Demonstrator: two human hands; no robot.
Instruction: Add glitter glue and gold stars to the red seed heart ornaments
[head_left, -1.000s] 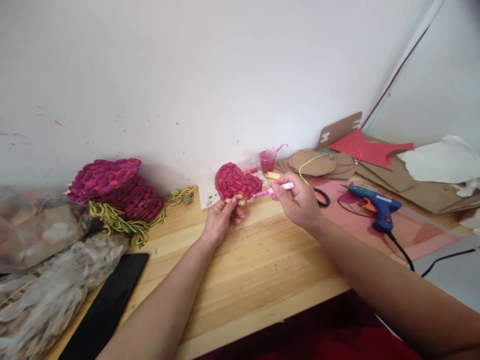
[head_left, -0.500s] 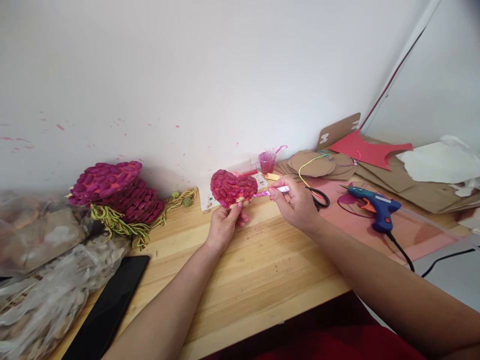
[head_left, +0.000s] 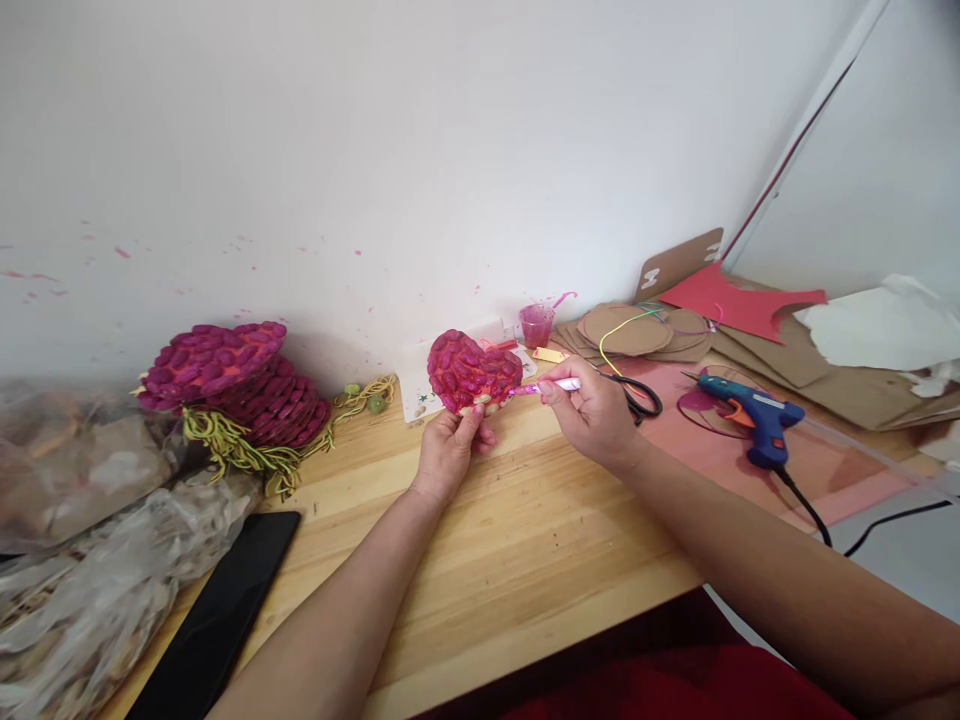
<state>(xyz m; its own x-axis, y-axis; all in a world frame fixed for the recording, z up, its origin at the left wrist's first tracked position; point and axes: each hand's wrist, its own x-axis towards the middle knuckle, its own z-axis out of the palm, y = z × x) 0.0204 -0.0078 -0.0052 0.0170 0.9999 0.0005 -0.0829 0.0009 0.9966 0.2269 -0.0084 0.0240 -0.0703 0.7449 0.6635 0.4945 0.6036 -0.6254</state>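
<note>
My left hand (head_left: 450,448) grips the lower edge of a heart-shaped piece (head_left: 472,371) covered in magenta-painted seeds, holding it upright above the wooden table (head_left: 495,540). My right hand (head_left: 592,410) pinches a pink-stained paintbrush (head_left: 551,386), whose tip touches the heart's right side. A small plastic cup of pink paint (head_left: 535,324) stands by the wall just behind.
A stack of finished magenta seed pieces (head_left: 232,380) with yellow-green string lies at the left. Plastic bags (head_left: 82,540) and a black phone (head_left: 210,615) lie at the near left. Scissors (head_left: 637,395), a blue glue gun (head_left: 754,418), cardboard discs (head_left: 637,328) and red paper (head_left: 735,300) are at the right.
The heart piece has turned slightly in my left hand and the brush tip has shifted along its right edge. Both hands stay in nearly the same place.
</note>
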